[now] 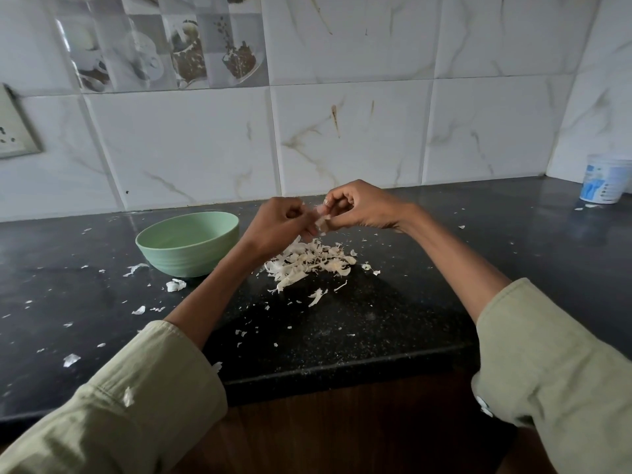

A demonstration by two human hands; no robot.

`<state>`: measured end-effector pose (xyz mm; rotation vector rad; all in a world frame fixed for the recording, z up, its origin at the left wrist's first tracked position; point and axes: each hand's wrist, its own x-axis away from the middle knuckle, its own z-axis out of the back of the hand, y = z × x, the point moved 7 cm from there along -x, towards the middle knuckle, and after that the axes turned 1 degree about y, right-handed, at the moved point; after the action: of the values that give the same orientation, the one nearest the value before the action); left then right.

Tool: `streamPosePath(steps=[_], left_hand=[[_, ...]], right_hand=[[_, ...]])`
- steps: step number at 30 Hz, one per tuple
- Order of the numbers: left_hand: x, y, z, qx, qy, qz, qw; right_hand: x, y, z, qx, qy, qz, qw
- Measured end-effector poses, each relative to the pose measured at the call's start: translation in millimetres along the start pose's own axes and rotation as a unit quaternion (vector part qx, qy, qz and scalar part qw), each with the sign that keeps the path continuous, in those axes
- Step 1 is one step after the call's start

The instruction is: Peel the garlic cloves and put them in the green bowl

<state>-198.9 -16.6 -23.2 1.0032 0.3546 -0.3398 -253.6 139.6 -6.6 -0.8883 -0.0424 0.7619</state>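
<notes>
Both hands meet above the black counter, holding one garlic clove (320, 213) between them. My left hand (278, 225) pinches the clove from the left with curled fingers. My right hand (359, 206) pinches it from the right, with a strip of pale skin hanging below the fingers. A heap of garlic peels (307, 263) lies right under the hands. The green bowl (188, 242) stands on the counter to the left of my left hand; what lies inside it is hidden by its rim.
Loose peel scraps (176, 284) are strewn over the black counter (376, 319), mostly left of the heap. A white and blue plastic tub (604, 178) stands at the far right by the tiled wall. A wall socket (13, 128) sits at the far left.
</notes>
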Motion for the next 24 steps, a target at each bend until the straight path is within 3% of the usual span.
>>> streamPosePath(steps=[11, 24], left_hand=[[-7, -11, 16, 0.017, 0.074, 0.014, 0.997], [5, 6, 19, 0.044, 0.155, -0.021, 0.987]], right_hand=[[4, -2, -5, 0.007, -0.030, -0.012, 0.999], [-4, 3, -4, -0.172, 0.077, -0.021, 0.982]])
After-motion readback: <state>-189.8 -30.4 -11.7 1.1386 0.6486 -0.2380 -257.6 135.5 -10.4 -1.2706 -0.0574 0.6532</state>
